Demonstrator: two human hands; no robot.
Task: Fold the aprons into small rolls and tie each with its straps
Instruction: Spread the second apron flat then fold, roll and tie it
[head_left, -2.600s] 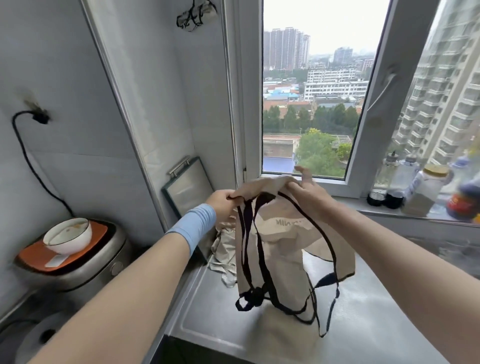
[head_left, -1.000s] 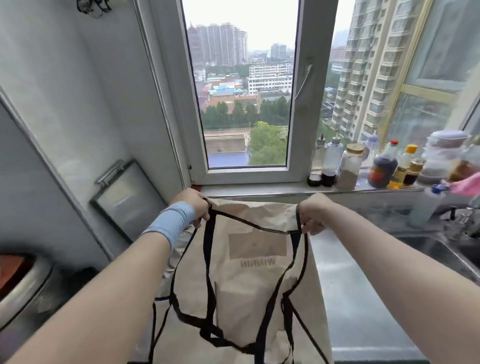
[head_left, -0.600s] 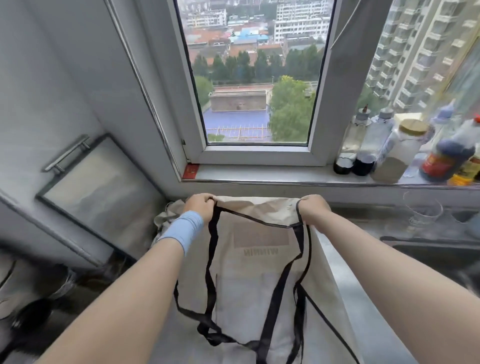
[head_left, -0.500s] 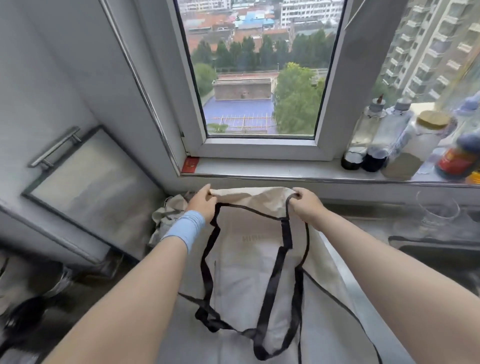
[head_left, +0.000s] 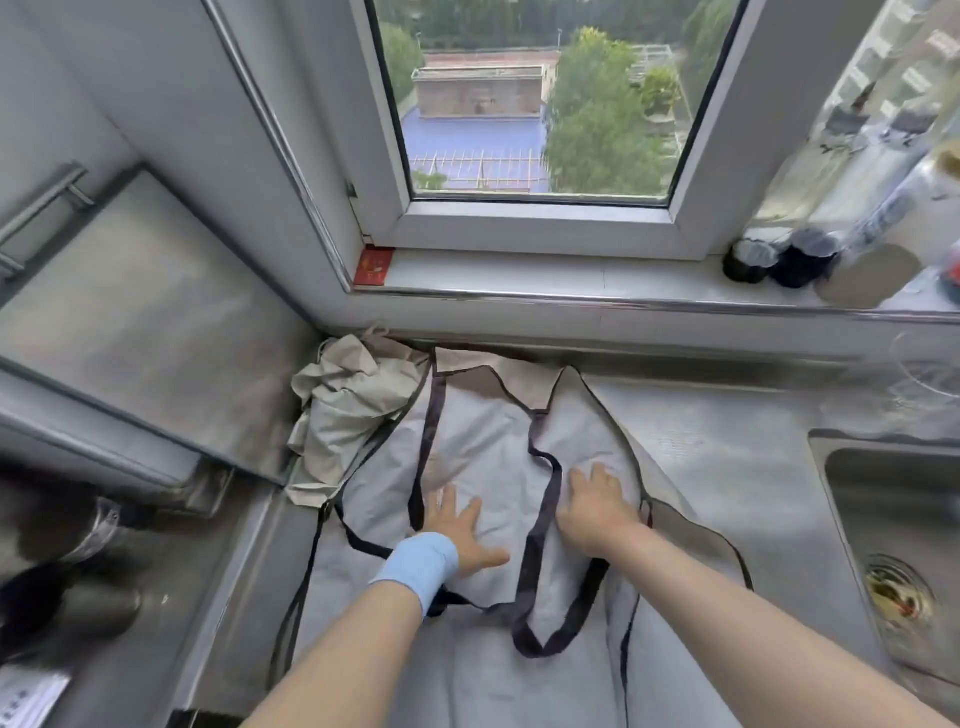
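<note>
Beige apron (head_left: 483, 431) is lying flat on the steel counter (head_left: 727, 441), long axis running near-to-far, bib at the far window end; left hand (head_left: 457, 530) and right hand (head_left: 597, 514) are pressing its middle side by side, fingers spread, gripping nothing, black straps (head_left: 540, 545) looping between them

Apron (head_left: 483, 441) flat on counter (head_left: 727, 431); sink (head_left: 893, 519) right.

White-framed window (head_left: 535, 104), daylight; trees and a blue flat roof below. Grey sill (head_left: 519, 273) carries dark-bottomed bottles (head_left: 779, 257) at right and a red card (head_left: 373, 266) at its left corner. Pale wall (head_left: 156, 78) on left, where a metal board (head_left: 135, 322) with bar handle leans. Steel tabletop (head_left: 727, 431); sink (head_left: 883, 493) with drain (head_left: 894, 592) far right.
</note>
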